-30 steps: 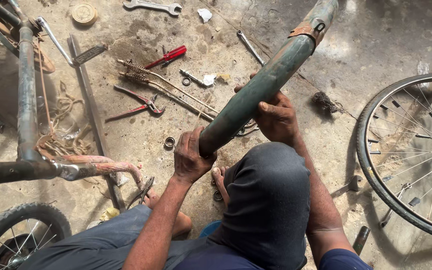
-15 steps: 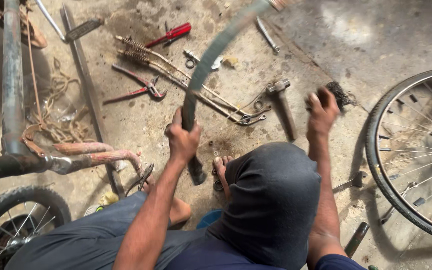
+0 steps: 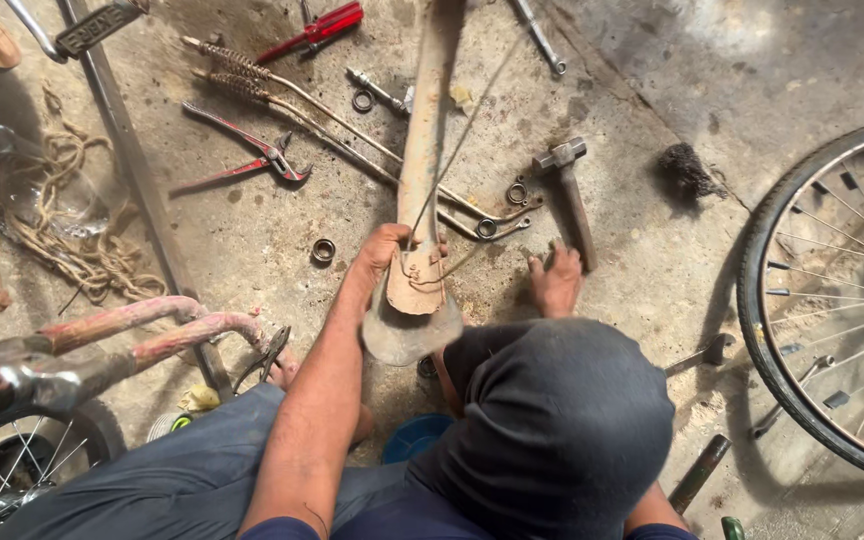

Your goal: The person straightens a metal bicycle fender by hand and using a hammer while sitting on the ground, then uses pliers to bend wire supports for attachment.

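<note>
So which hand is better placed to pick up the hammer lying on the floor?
The right hand, probably. It rests open on the concrete right beside the hammer handle, while the left hand is wrapped around the rusty mudguard.

Hammer (image 3: 570, 195) right of mudguard (image 3: 422, 180), pliers (image 3: 242, 155) left, wheel (image 3: 812, 300) far right.

Daylight fell from about 1 o'clock, washing the concrete floor (image 3: 752, 70) there into a pale, glaring patch. The rest was evenly lit and moderately bright. Shadows were soft: the wheel (image 3: 832, 300) cast a dark band toward 9 o'clock, and the area at 9 o'clock around the rope (image 3: 72, 240) lay dimmer. The mudguard (image 3: 422, 200) was smeared with motion blur near its lower end, while the hammer (image 3: 572, 195) and pliers (image 3: 242, 155) stayed sharp. Edges bowed slightly from the wide lens.
</note>
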